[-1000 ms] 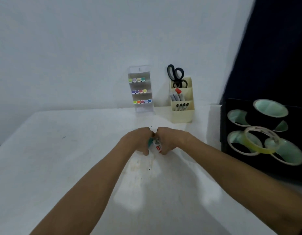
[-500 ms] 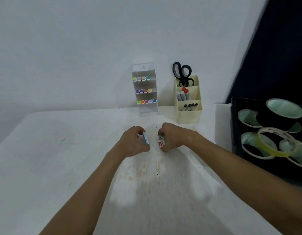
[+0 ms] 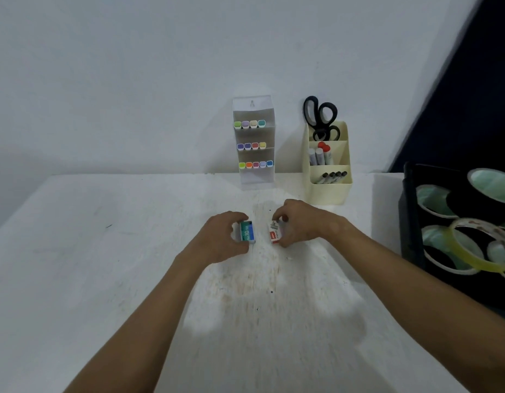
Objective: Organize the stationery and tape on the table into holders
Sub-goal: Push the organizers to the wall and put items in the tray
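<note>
The fingers (image 3: 240,219) of the left hand (image 3: 223,239) curl round a small teal-and-blue box (image 3: 247,232), thumb on its near edge and fingertips on its far edge, while the right hand (image 3: 298,225) pinches a small red-and-white box (image 3: 275,233) the same way; both boxes sit on or just above the bench (image 3: 104,279), side by side with a narrow gap between them, in front of the cream holder (image 3: 328,188). Whether either box is lifted clear of the surface cannot be told. Behind them, the cream holder stands against the wall with black scissors (image 3: 320,117) in its rear compartment, a few glue sticks or markers in the middle one and dark-capped pens in the front one. Left of the cream holder, a clear tiered holder (image 3: 254,143) carries three rows of colour-capped markers. Right of the cream holder, a black tray (image 3: 410,222) holds several tape rolls, with a yellowish roll (image 3: 472,245) lying on top of the others. Judging by this, most of the sorting looks done: pens, scissors, markers and tape are housed, and the two small boxes appear to be the only loose items left to place.
</note>
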